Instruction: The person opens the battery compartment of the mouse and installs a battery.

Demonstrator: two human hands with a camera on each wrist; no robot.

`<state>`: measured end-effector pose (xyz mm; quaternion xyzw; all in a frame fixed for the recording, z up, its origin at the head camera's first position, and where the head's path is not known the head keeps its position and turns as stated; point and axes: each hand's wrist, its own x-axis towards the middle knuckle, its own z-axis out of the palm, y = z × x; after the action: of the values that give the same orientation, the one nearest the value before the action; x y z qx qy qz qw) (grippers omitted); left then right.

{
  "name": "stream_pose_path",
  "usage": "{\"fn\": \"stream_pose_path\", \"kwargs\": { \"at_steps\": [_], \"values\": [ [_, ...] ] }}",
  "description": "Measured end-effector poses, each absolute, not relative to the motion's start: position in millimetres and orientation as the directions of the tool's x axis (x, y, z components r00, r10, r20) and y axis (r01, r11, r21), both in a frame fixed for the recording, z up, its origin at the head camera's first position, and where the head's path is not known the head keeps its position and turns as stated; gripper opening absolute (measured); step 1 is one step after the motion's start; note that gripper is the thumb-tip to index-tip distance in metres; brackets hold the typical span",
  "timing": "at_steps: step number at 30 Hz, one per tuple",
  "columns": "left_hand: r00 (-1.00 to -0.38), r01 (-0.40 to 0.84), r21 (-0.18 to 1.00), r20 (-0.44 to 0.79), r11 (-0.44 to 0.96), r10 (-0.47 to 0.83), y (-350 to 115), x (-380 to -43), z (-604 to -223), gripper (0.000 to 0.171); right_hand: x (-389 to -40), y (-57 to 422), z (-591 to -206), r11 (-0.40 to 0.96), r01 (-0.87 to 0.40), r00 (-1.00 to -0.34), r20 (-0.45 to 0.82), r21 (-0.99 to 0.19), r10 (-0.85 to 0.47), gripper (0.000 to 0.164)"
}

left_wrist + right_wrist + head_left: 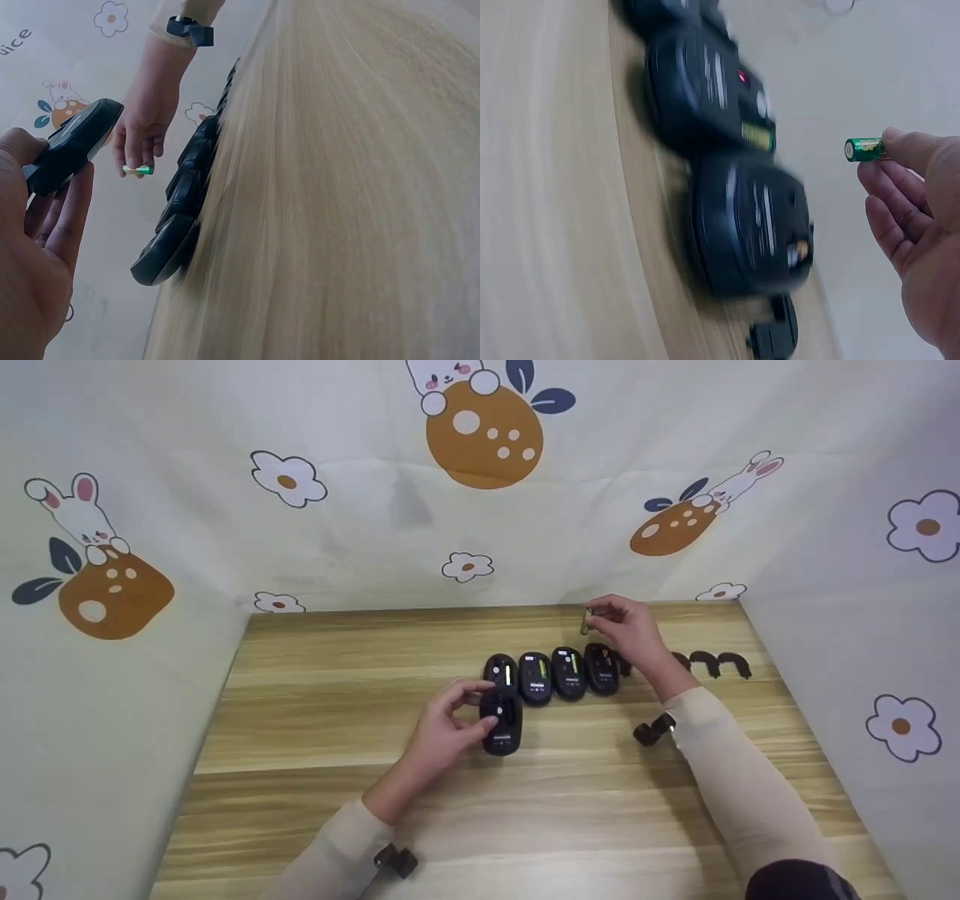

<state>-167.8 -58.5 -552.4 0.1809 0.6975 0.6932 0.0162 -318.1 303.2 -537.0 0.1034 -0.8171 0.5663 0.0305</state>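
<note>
My left hand (442, 731) grips a black computer mouse (501, 741) between thumb and fingers, underside up, raised off the table. The slot in that underside looks dark. Farther back, my right hand (631, 631) pinches a small green battery (865, 149) between thumb and fingertips, in the air beyond the row. More black mice lie bottom up side by side on the table; the leftmost (500, 669) is partly hidden by the held mouse. Batteries show in the slots of the second mouse (535, 679) and the third mouse (568, 673). The rightmost mouse (602, 679) lies below my right hand.
Several curved black covers (733, 663) lie in a line to the right of the mice, some behind my right wrist. The wood-grain table (570, 810) meets a printed cloth (360, 547) at the back and sides. A small black camera sits on each wrist.
</note>
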Motion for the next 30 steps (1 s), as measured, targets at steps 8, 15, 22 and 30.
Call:
{"fn": "stream_pose_path", "kwargs": {
  "at_steps": [8,15,22,30],
  "values": [
    [-0.933,0.231,0.973,0.228,-0.024,0.278,-58.7,-166.9,-551.6,0.050,-281.1,273.4,-523.9,0.235,-0.252,-0.961,0.213,-0.939,-0.177,0.021],
    [-0.936,0.211,0.977,0.205,-0.008,0.287,-58.5,-166.2,-552.6,0.049,-245.0,245.6,-508.0,0.168,-0.276,-0.944,0.234,-0.946,-0.233,0.019],
    [-0.937,0.202,0.979,0.194,-0.002,0.291,-58.2,-165.9,-553.0,0.049,-216.7,223.4,-496.7,0.115,-0.344,-0.903,0.294,-0.932,-0.314,0.017],
    [-0.937,0.205,0.979,0.193,0.009,0.291,-56.4,-166.4,-550.2,0.049,-198.5,206.0,-492.3,0.089,-0.382,-0.855,0.315,-0.920,-0.412,0.020]
  ]
}}
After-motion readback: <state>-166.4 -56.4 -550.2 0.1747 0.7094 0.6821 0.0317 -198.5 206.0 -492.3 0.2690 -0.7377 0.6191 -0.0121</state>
